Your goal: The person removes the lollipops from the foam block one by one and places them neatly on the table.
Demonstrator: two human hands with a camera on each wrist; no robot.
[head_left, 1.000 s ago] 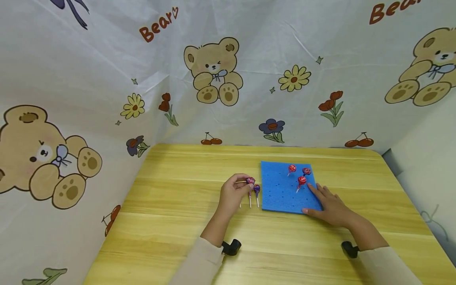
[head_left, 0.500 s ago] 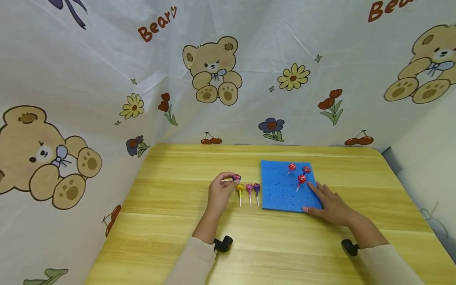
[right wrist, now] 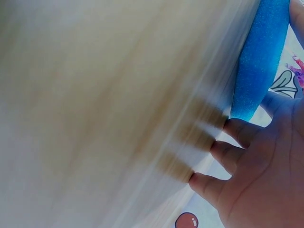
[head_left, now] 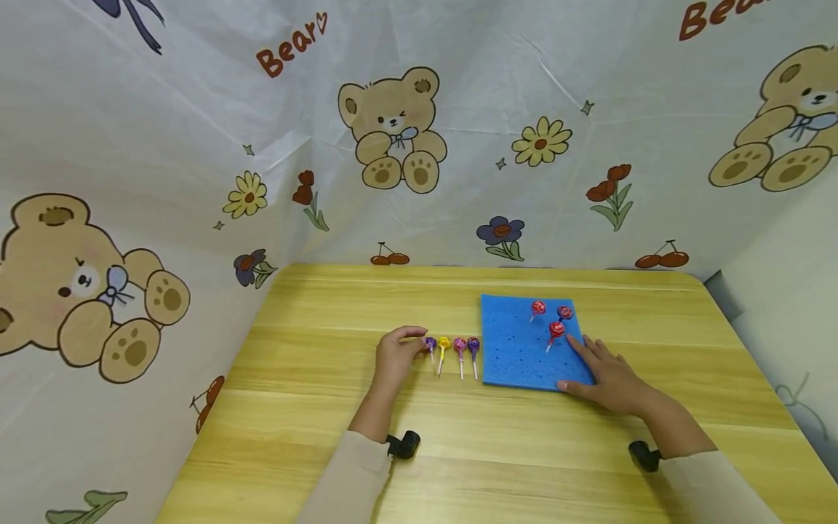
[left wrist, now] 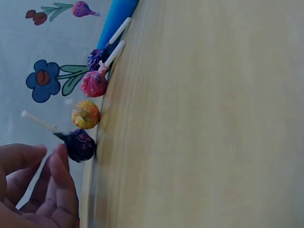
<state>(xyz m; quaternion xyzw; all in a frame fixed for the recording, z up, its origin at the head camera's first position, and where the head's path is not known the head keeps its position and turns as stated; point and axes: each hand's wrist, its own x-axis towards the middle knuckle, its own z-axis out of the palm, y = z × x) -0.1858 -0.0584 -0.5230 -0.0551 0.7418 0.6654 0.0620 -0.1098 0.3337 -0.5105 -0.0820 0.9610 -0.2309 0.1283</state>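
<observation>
In the head view my left hand (head_left: 395,356) is beside a purple-wrapped lollipop (head_left: 430,343), at the left end of a short row. Its thumb and fingertips stand apart in the left wrist view, close to that dark purple lollipop (left wrist: 80,145), whose white stick tilts up. Yellow (head_left: 444,343), pink (head_left: 460,344) and another purple lollipop (head_left: 473,344) lie to the right. My right hand (head_left: 612,380) rests on the right edge of a blue foam board (head_left: 511,372), fingers spread; some fingertips touch the table in the right wrist view.
Two red lollipops (head_left: 556,330) and one darker lollipop (head_left: 564,313) stand in the board's back right part. Small holes dot the foam. A bear-print cloth (head_left: 458,218) hangs behind the wooden table (head_left: 314,437).
My left hand has carried the purple lollipop leftward, lowered it at the row's left end and parted its fingers from it. The yellow lollipop has come into view. My right hand stays put.
</observation>
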